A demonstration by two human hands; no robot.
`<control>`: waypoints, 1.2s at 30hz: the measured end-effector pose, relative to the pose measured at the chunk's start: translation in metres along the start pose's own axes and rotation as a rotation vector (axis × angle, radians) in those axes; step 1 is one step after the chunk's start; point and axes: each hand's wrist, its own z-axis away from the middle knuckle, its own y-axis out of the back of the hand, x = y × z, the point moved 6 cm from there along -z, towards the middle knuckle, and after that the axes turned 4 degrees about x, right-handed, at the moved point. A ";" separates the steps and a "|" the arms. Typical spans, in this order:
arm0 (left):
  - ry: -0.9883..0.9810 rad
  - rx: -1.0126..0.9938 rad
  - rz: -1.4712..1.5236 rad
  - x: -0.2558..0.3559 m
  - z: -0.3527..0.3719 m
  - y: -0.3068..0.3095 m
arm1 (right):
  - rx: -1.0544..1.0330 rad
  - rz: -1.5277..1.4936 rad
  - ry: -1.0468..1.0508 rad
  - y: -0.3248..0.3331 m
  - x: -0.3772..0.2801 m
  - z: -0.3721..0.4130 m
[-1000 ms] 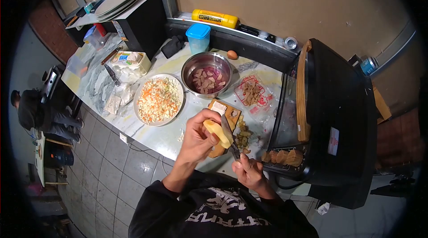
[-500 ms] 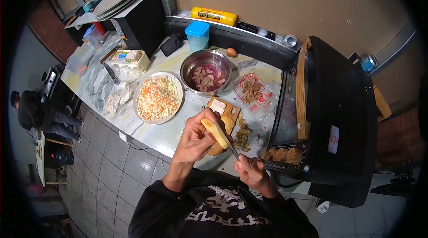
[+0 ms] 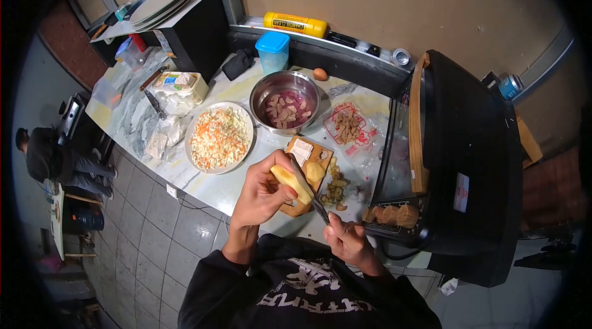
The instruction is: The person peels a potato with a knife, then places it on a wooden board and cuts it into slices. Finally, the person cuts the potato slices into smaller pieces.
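Note:
My left hand (image 3: pixel 258 192) grips a peeled, yellow potato (image 3: pixel 291 184) between thumb and fingers. A knife (image 3: pixel 316 198) is in my right hand (image 3: pixel 347 240), its dark blade slanting up along the potato's right side. Both hands are over the near edge of the counter. Below them lies a wooden cutting board (image 3: pixel 322 149), partly hidden by my left hand. It bears another peeled potato (image 3: pixel 315 172) and a pale rectangular block (image 3: pixel 301 149). A heap of peelings (image 3: pixel 336 188) is beside the board.
Behind the board is a metal bowl (image 3: pixel 253 102) with meat pieces. Left of it stands a plate of shredded vegetables (image 3: pixel 219 138). Meat pieces (image 3: pixel 346 127) lie on a plastic bag. A black grill (image 3: pixel 472 162) flanks the right side. Far left, a person (image 3: pixel 52 156) stands.
The potato has shifted slightly left and turned a little in my left hand. The blade has moved up along its right side, its tip now near my left fingers.

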 end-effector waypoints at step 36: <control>0.010 0.073 -0.159 0.019 0.000 0.018 | -0.187 0.075 -0.071 -0.002 -0.010 -0.009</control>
